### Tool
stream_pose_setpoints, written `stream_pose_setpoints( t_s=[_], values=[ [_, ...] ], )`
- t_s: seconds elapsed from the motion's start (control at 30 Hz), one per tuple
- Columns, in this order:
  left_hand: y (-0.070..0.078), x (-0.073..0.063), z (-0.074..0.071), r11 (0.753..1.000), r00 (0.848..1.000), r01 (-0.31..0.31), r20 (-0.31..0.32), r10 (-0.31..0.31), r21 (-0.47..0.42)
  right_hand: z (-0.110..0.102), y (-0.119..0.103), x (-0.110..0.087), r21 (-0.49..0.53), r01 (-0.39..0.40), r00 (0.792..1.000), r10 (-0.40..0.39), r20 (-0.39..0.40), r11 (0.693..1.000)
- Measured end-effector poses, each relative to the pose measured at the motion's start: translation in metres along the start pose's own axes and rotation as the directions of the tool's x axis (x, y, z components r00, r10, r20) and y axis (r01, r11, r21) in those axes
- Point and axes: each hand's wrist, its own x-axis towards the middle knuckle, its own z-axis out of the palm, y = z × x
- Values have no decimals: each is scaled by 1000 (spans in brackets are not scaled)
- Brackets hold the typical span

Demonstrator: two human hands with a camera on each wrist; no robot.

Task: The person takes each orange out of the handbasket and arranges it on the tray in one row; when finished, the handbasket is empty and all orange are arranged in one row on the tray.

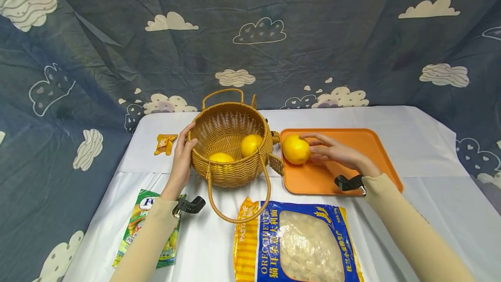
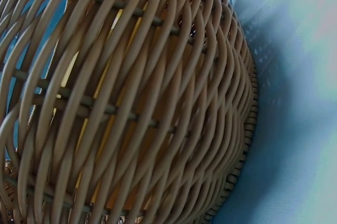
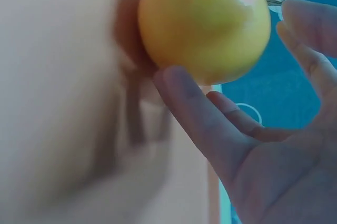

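A wicker basket [image 1: 231, 173] shaped like an animal stands mid-table, its front handle hanging down. Two lemon-like yellow fruits, one to the right [image 1: 251, 145] and one nearer the front [image 1: 221, 157], lie inside it. My left hand [image 1: 182, 160] holds the basket's left rim, thumb over the edge; the left wrist view is filled by the woven wall [image 2: 131, 98]. On the orange tray [image 1: 352, 142], a third yellow fruit [image 1: 296, 149] sits at the left end. My right hand [image 1: 334, 151] reaches from the right, its fingers [image 3: 184, 92] spread and extended at the fruit's side.
In front lies a blue and yellow pasta bag [image 1: 309, 238], with the basket handle overlapping its top edge. A green packet [image 1: 168, 247] is partly under the left forearm. Left of the basket is a small orange wrapped packet [image 1: 165, 144]. A dark cloud-print cloth hangs behind.
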Motion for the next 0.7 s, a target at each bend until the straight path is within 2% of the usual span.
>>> stream_pose_setpoints(
  t_s=[0.1,0.4,0.57,0.7],
  values=[
    [0,0,0,1000,1000,1,-2,-1,7,-3,-5,-1,5,12,1000,-12,-24,1000],
    [1,0,2,1000,1000,-10,0,10,16,-9,-32,-1,-64,22,996,-28,-89,998],
    [3,0,2,1000,1000,-2,-6,2,2,-7,-51,11,-69,98,991,-103,-81,993],
    [17,-4,7,1000,1000,16,-5,-16,-2,1,-73,24,-65,156,986,-160,-55,986]
  ],
)
